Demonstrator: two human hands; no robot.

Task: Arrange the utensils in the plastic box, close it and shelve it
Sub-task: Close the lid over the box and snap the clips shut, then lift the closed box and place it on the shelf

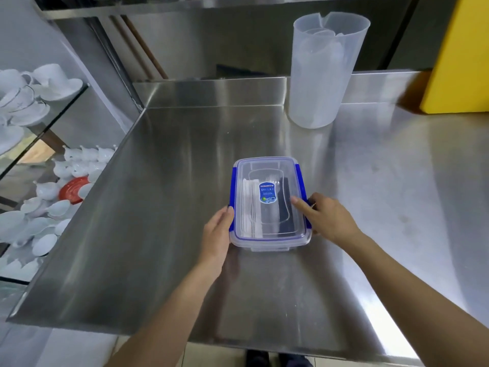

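A clear plastic box [268,242] with a see-through lid and blue side clips rests on the steel counter [169,207]. The lid [288,170] lies on top of it. Through it I see white plastic utensils [250,207] on the left and dark ones [285,215] on the right. My left hand [217,234] presses flat against the box's left side at the blue clip. My right hand [325,215] holds the right side, with the index finger on the lid and the other fingers at the right blue clip.
A tall translucent plastic jug [322,72] stands at the back right of the counter. A yellow block [460,56] sits at the far right. Left of the counter, glass shelves [60,112] carry white cups, saucers and a red dish [74,189]. A steel shelf [211,4] runs overhead.
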